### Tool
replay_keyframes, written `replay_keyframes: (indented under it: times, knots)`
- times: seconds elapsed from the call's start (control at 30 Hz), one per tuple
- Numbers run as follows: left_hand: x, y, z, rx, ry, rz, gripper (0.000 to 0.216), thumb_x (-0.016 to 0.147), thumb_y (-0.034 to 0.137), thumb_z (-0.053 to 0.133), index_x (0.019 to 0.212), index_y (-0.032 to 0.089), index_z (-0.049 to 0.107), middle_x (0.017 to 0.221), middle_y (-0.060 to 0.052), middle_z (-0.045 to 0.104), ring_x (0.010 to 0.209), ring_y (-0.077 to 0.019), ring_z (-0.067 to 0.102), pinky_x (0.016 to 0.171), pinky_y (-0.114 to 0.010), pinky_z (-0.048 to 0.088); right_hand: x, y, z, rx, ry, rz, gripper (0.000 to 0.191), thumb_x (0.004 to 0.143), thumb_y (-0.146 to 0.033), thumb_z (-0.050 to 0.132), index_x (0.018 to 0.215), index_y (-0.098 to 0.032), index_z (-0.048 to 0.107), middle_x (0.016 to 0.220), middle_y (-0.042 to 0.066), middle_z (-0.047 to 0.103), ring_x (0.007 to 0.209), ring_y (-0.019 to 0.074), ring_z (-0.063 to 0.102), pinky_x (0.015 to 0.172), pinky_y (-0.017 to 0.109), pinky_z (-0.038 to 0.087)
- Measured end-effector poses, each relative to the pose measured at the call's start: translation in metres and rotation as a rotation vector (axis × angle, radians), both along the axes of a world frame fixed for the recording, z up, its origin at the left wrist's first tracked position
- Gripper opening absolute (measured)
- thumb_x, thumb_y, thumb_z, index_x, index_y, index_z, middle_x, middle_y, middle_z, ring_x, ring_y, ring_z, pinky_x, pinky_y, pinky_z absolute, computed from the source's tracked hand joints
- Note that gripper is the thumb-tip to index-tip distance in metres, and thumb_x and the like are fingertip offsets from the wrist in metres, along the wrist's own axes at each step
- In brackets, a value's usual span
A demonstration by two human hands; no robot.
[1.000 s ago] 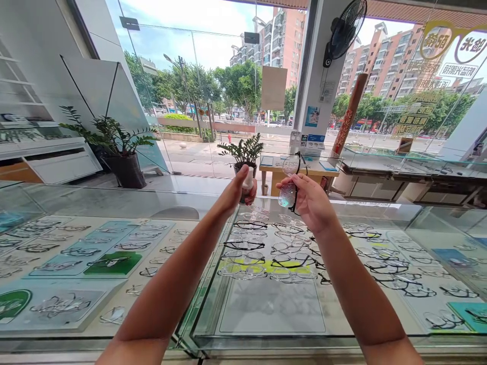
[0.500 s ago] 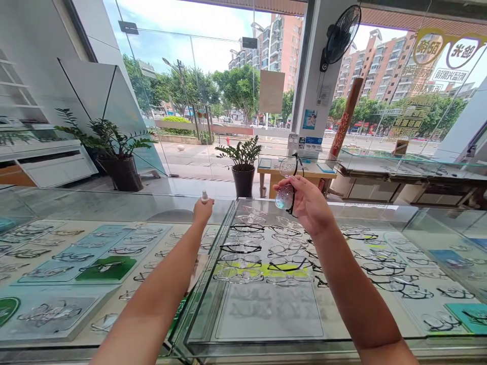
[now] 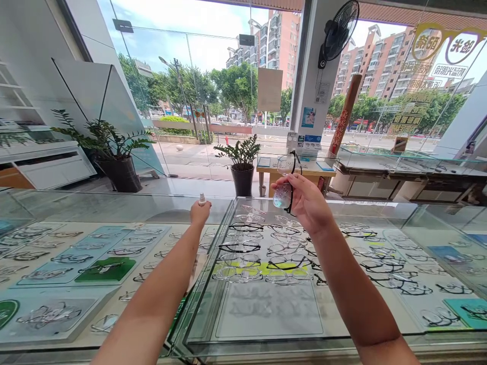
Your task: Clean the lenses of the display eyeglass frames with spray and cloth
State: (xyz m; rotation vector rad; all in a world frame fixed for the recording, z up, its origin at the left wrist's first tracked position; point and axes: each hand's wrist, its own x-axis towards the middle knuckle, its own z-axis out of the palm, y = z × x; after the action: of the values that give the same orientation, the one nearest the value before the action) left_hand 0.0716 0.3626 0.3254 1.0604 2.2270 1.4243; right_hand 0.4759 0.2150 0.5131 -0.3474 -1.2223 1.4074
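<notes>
My right hand (image 3: 309, 202) is closed on a pair of black-framed glasses (image 3: 283, 195), pinched near the bridge and held up on end above the display case. Droplets speckle both lenses. Further left, my left hand (image 3: 200, 210) wraps around a small white spray bottle (image 3: 202, 198); only its top shows above the fingers. That hand is over the far part of the glass counter, apart from the glasses. Under the glass lie rows of spectacle frames (image 3: 239, 247), some on a yellow-green strip.
The glass display case (image 3: 266, 344) spans the whole front. Beyond it stand a potted plant (image 3: 242, 180), a second potted plant (image 3: 120, 172) at left and a wooden table (image 3: 272, 177). A black fan (image 3: 338, 30) hangs on the pillar. Glass doors face the street.
The whole view has shifted slightly. Both hands keep their grip on the bottle and the glasses, and their poses look nearly the same.
</notes>
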Motion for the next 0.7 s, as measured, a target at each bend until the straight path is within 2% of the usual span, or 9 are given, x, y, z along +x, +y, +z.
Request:
replay_keyframes:
  times: [0.23,0.53,0.7]
  knots:
    - [-0.0014,0.0000,-0.0008,-0.020,0.021,-0.004,0.039,0.105,0.044,0.073,0.133,0.016,0.070,0.133,-0.011,0.072,0.118,-0.0276,0.072,0.102,-0.050,0.063,0.0000,-0.0004,0.0004,-0.001,-0.006,-0.007,0.024,0.085,-0.046,0.087,0.086,-0.025,0.076,0.094,0.003,0.082,0.100,0.0213,0.078,0.103,0.040,0.060]
    - [-0.0013,0.0002,-0.0017,-0.032,0.035,-0.001,0.039,0.105,0.043,0.073,0.134,0.016,0.069,0.134,-0.012,0.071,0.119,-0.0275,0.072,0.102,-0.050,0.064,0.0001,-0.0006,0.0004,-0.023,0.039,0.035,0.027,0.080,-0.046,0.093,0.085,-0.025,0.079,0.092,0.001,0.081,0.097,0.0183,0.077,0.097,0.034,0.061]
    - [-0.0015,0.0009,-0.0012,-0.031,0.037,0.007,0.039,0.105,0.043,0.073,0.134,0.017,0.069,0.135,-0.012,0.071,0.119,-0.0272,0.072,0.102,-0.050,0.064,0.0004,0.0004,-0.0007,-0.017,0.029,0.036,0.026,0.081,-0.047,0.092,0.086,-0.025,0.079,0.094,0.001,0.081,0.099,0.0185,0.077,0.099,0.034,0.061]
